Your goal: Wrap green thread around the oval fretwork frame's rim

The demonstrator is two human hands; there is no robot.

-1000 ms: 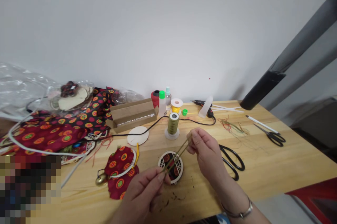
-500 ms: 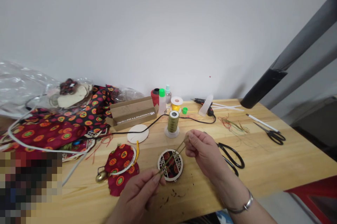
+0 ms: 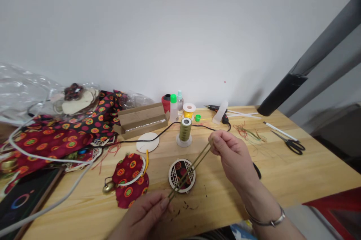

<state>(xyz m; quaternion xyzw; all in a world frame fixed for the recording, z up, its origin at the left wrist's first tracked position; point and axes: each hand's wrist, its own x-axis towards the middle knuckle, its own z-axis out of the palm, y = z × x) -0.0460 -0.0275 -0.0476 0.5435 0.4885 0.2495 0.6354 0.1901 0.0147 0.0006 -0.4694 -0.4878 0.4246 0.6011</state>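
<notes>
An olive-green thread, doubled into two strands, is stretched between my hands. My left hand pinches its lower end near the table's front. Higher and to the right, my right hand pinches the other end between thumb and fingers. Below the strands lies a round ornament with a white lattice frame over dark patterned fabric. Behind it a spool of olive thread stands upright on the table. Left of the ornament lie red patterned fabric pieces with a white rim and a brass bell.
Scissors, a white pen and loose threads lie to the right. Along the wall stand an open cardboard box, a green-capped bottle and a yellow spool. A black cord crosses the table.
My hands have drawn farther apart, the right one up and rightward, the left slightly down and left. The doubled thread between them is longer and straighter.
</notes>
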